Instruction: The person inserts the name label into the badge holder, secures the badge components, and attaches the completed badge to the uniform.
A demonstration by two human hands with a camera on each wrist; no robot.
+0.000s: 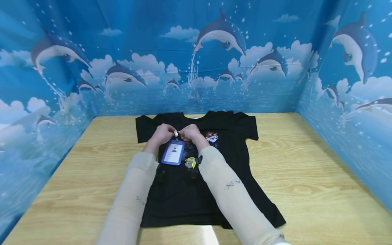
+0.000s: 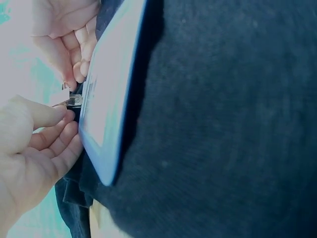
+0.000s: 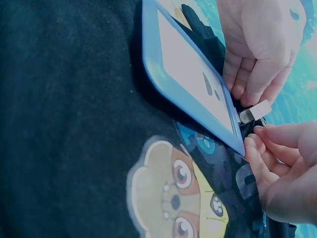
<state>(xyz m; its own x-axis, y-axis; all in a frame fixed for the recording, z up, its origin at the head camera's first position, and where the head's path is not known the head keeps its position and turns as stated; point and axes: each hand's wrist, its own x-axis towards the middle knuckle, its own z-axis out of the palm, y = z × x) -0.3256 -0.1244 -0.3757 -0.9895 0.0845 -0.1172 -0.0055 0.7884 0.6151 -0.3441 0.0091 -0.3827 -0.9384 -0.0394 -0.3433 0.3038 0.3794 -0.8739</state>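
A black T-shirt [image 1: 190,200] is spread out with its neckline at the far side. On the left of its chest lies a blue ID badge holder [image 1: 173,153] with a white card inside. A small metal badge clip [image 1: 176,133] with a pale strap joins the holder's top edge. My left hand [image 1: 163,132] pinches this clip between thumb and fingers. From the right, my right hand [image 1: 190,132] pinches a thin metal end of the clip, partly hidden by its fingertips. In the right wrist view the badge holder [image 3: 193,84] tilts up off the cloth.
Beneath the shirt is a light wood-grain table [image 1: 306,177]. Blue curtains with dolphins [image 1: 220,37] enclose its back and sides. Cartoon dog prints [image 1: 211,136] decorate the shirt front, and a yellow-capped one [image 3: 173,198] shows close by in the right wrist view.
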